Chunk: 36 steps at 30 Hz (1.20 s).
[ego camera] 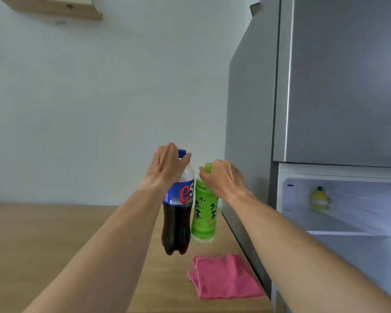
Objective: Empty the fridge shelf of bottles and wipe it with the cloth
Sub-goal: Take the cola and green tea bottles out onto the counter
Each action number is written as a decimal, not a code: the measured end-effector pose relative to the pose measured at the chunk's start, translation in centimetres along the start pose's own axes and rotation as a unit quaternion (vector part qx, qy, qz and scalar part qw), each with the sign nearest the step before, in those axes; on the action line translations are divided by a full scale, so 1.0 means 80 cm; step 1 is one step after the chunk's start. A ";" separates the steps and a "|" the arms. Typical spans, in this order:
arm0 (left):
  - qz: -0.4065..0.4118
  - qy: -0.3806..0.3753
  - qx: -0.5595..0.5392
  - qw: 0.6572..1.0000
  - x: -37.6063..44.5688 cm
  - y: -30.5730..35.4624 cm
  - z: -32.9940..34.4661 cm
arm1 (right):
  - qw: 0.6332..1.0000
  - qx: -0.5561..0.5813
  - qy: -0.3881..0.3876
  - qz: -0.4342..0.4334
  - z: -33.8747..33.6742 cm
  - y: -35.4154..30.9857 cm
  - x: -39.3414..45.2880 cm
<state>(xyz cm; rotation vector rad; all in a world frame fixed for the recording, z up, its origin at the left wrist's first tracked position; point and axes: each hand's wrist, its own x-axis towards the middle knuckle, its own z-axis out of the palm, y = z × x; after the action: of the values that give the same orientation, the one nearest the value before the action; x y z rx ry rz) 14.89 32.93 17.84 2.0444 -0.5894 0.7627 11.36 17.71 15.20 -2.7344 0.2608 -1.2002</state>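
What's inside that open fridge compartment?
On the fridge shelf sits one small yellow bottle with a green cap, blurred. Nothing else shows there; the right forearm and the frame edge hide the lower part.

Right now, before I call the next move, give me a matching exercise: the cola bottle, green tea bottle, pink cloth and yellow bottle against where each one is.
Things:
1. cola bottle
2. green tea bottle
3. pink cloth
4. yellow bottle

Places:
A. lying on the wooden counter, nearest the camera
B. inside the open fridge
C. gripped at the neck by the left hand
D. under the right hand, near the fridge's side

Pairs: 1-C, 2-D, 3-A, 4-B
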 end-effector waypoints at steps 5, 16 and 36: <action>-0.032 -0.004 0.018 0.999 0.029 -0.057 0.021 | 0.998 -0.008 -0.061 0.006 0.069 0.000 0.033; -0.051 0.016 0.066 0.996 0.050 -0.112 0.055 | 0.991 -0.033 -0.126 -0.011 0.140 0.011 0.058; 0.058 0.041 0.228 0.971 -0.020 -0.042 0.048 | 0.996 -0.064 -0.056 -0.009 0.058 0.020 -0.006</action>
<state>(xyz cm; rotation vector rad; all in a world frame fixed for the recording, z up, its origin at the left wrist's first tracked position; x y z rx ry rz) 17.12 31.65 13.13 2.3937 -0.5228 1.1301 14.32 16.57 11.46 -2.9071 0.3121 -1.0658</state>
